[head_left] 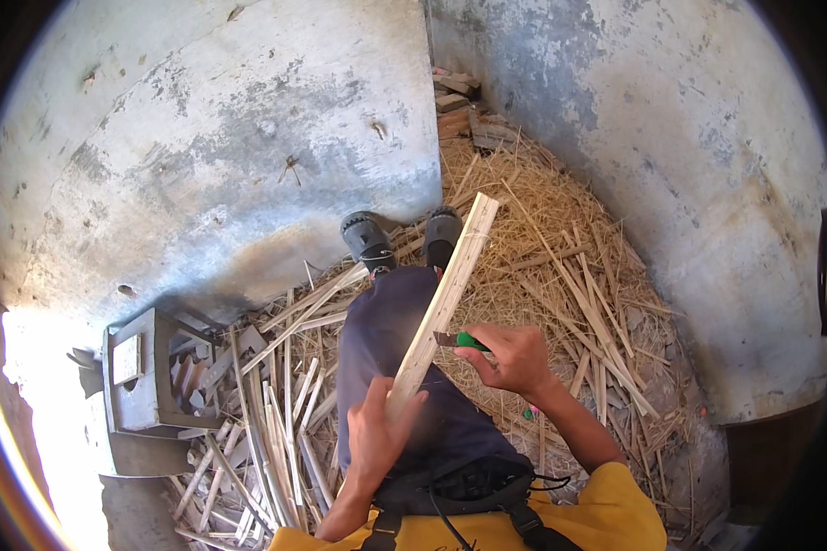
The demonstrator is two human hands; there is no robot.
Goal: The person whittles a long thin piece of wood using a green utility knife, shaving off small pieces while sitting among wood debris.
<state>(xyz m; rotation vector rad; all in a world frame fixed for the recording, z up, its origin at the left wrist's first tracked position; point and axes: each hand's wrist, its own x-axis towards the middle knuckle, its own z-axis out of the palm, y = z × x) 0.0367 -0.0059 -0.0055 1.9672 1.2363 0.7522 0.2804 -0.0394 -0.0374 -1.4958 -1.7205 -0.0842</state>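
My left hand (379,432) is closed around the near end of a pale strip of split wood (450,285), perhaps bamboo. The strip slants away from me over my leg, its far end up and to the right near my shoes. In my right hand (510,356) is a small knife (470,342) with a green handle, gripped between thumb and fingers. Its short dark blade points left and meets or nearly meets the strip's right edge around mid-length. Most of the handle is hidden by my fingers.
Many split strips (289,432) lie at the left. Straw-like shavings (542,220) and more strips spread over the floor at the right. A grey box-like frame (138,367) stands at the left. Worn walls (276,138) rise ahead and right; bricks (452,92) lie in the corner.
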